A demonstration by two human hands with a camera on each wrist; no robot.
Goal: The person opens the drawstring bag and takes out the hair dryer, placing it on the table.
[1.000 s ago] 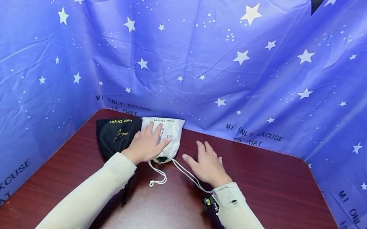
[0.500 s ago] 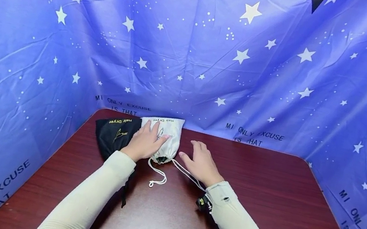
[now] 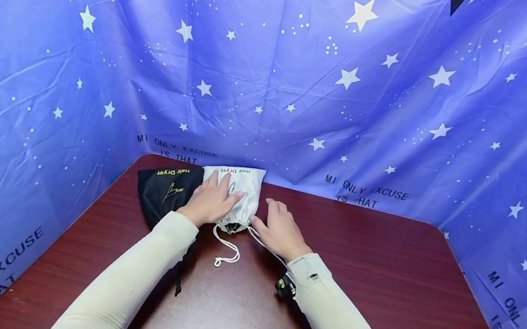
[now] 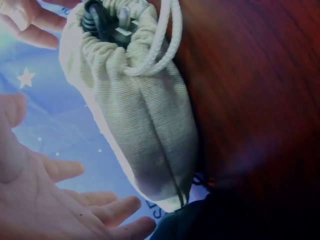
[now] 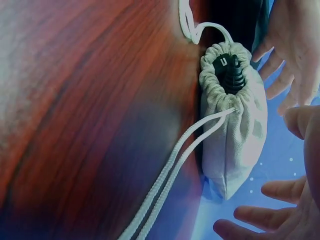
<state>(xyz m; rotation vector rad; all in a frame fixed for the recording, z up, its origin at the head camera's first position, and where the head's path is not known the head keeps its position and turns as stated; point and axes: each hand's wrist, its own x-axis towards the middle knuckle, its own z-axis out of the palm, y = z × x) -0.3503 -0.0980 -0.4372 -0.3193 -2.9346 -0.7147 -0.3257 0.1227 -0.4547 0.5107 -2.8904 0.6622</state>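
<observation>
A white drawstring bag (image 3: pixel 250 200) printed "Hair Dryer" lies at the back of the table, its gathered mouth facing me. Something black and ribbed (image 5: pixel 235 80) shows inside the mouth in the right wrist view. My left hand (image 3: pixel 209 202) is spread above the bag's left side, its fingers apart from the cloth in the left wrist view. Just right of the bag, my right hand (image 3: pixel 283 233) hovers over one of the white cords (image 5: pixel 172 165), fingers extended and holding nothing. A black drawstring bag (image 3: pixel 160 193) lies to the left, partly behind the left hand and sleeve.
The dark red wooden table (image 3: pixel 381 279) extends to the right and toward me. A blue curtain (image 3: pixel 269 71) with white stars surrounds its back and sides. Another white cord (image 3: pixel 228 255) and a black cord end (image 3: pixel 178 289) lie toward me.
My right hand has moved left, closer to the white bag. The left hand has shifted slightly left and stays above the bag. Both bags lie where they were.
</observation>
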